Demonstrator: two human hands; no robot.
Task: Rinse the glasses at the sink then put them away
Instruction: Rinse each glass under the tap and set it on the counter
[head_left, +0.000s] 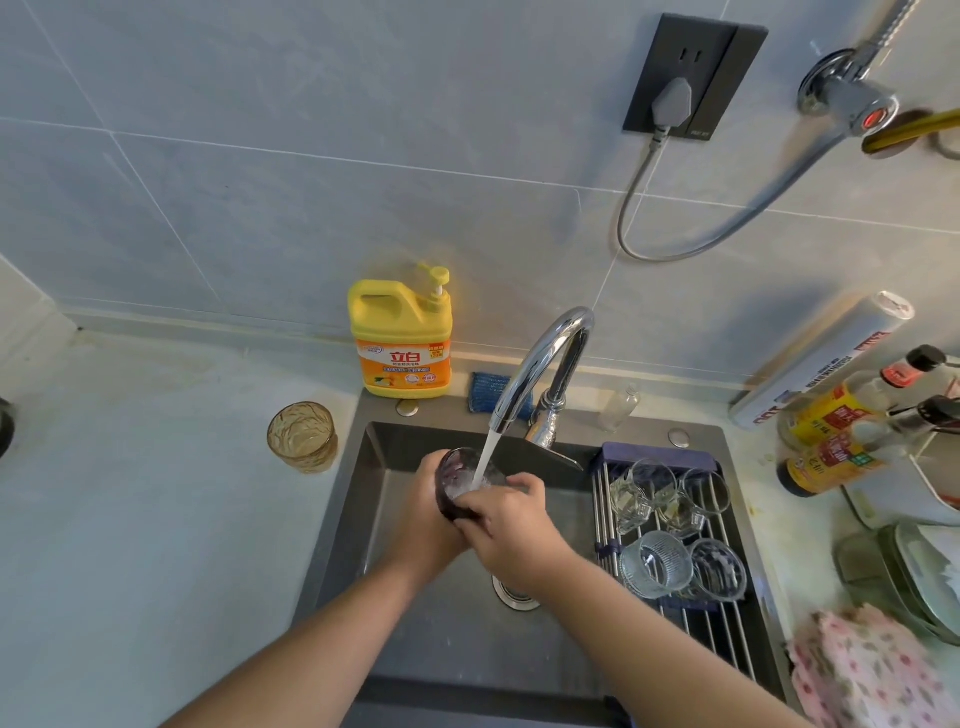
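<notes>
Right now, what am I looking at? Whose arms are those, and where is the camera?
The camera sits on a person's head and looks down, so the two arms are theirs. There is no robot here. Their left hand and right hand both hold a dark glass under water running from the faucet into the sink. An amber glass stands on the counter, near a yellow soap bottle. Clear glasses lie on a rack across the sink's right side.

- You've got the yellow detergent bottle standing behind the sink: its orange label reads "立白" in red characters.
- Your sauce bottles at right carry Chinese print, too blurred to read.
- The wrap box shows lettering, illegible.
</notes>
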